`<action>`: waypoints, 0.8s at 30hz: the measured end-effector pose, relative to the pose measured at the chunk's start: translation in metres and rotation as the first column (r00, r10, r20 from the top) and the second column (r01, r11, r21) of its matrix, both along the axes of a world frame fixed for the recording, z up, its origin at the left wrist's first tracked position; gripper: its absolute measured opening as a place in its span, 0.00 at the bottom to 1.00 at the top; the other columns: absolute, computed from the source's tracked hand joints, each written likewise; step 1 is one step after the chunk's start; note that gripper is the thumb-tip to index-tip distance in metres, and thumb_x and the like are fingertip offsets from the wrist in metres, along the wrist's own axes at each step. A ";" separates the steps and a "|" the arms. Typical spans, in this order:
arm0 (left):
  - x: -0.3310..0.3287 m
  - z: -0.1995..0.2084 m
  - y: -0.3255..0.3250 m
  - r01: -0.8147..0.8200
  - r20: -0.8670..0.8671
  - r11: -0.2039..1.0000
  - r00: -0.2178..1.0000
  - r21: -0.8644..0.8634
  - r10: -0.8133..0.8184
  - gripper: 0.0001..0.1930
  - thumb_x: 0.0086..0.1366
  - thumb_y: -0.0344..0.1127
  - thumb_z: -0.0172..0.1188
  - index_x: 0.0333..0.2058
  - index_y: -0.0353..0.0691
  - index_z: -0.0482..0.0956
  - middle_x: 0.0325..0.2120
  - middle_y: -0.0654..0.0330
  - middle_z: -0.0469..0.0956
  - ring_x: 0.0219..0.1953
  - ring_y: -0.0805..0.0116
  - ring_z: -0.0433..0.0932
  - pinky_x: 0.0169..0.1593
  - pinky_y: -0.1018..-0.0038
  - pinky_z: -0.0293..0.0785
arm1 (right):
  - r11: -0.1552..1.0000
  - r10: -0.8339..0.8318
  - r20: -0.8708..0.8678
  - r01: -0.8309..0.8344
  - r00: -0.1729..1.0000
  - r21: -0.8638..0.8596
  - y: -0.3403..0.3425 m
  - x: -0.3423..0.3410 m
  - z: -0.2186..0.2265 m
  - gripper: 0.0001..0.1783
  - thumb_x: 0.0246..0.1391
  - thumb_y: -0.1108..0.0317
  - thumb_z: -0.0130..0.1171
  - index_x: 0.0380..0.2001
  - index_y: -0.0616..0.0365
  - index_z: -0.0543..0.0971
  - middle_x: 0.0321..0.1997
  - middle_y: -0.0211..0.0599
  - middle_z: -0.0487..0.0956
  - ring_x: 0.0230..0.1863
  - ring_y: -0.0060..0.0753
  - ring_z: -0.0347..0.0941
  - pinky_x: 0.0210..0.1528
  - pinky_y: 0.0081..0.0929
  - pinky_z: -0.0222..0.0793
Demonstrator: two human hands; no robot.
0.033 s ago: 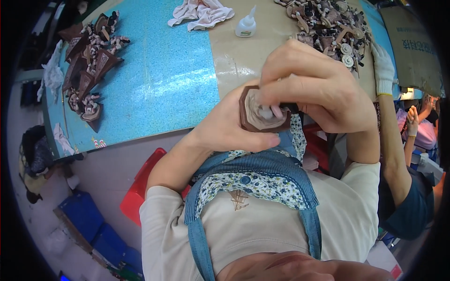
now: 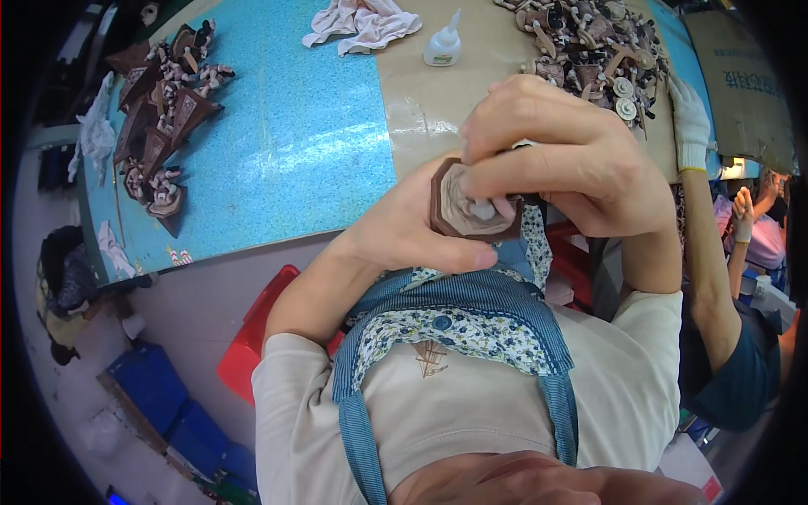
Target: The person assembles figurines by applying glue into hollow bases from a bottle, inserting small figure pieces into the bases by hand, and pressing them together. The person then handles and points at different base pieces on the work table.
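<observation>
Both left hand (image 2: 406, 225) and right hand (image 2: 572, 160) are occupied: left gripping a base (image 2: 457, 206), right pinching a mostly hidden piece (image 2: 505, 207) over it.

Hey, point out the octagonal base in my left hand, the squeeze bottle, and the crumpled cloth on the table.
Octagonal base (image 2: 459, 207): head view, on its beige inner face.
Squeeze bottle (image 2: 442, 48): head view, on its white body.
Crumpled cloth (image 2: 362, 24): head view, among its middle folds.

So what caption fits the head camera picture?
Bare left hand holding a brown-edged octagonal base, bare right hand over its beige sculpted top.
</observation>
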State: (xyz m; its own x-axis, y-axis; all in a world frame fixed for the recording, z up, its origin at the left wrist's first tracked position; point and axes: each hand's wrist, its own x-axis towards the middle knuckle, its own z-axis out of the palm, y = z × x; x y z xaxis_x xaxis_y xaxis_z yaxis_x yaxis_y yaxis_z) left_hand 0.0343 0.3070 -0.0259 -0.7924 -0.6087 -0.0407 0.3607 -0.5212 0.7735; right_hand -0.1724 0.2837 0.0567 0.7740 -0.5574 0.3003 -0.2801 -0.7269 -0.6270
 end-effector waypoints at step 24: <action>-0.076 0.037 -0.319 0.336 0.433 0.399 0.030 -0.853 0.901 0.28 0.54 0.52 0.67 0.44 0.33 0.79 0.47 0.43 0.77 0.50 0.46 0.76 0.54 0.62 0.73 | 0.727 -0.684 0.177 0.645 0.707 0.234 -0.021 0.013 -0.077 0.13 0.51 0.80 0.59 0.41 0.63 0.73 0.38 0.44 0.77 0.36 0.40 0.77 0.38 0.29 0.72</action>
